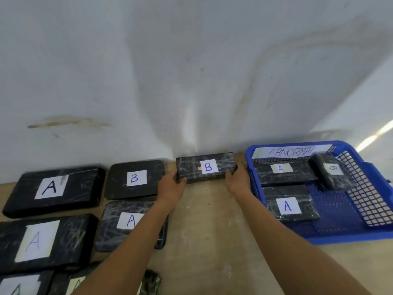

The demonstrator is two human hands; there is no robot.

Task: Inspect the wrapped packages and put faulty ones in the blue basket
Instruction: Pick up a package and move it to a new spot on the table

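Note:
A black wrapped package labelled B (207, 167) sits at the back of the wooden table, close to the wall. My left hand (171, 184) grips its left end and my right hand (237, 178) grips its right end. A small red mark shows beside its white label. To the right stands the blue basket (368, 184) with an "ABNORMAL" sign. It holds two packages labelled A (285, 173) (290, 206) and one smaller package (332, 170) leaning on them.
Several black wrapped packages lie on the left: an A package (53, 188), a B package (135, 178), an A package (125, 223) under my left forearm, and another A package (42, 241). More packages lie at the bottom edge. A white wall rises right behind the table.

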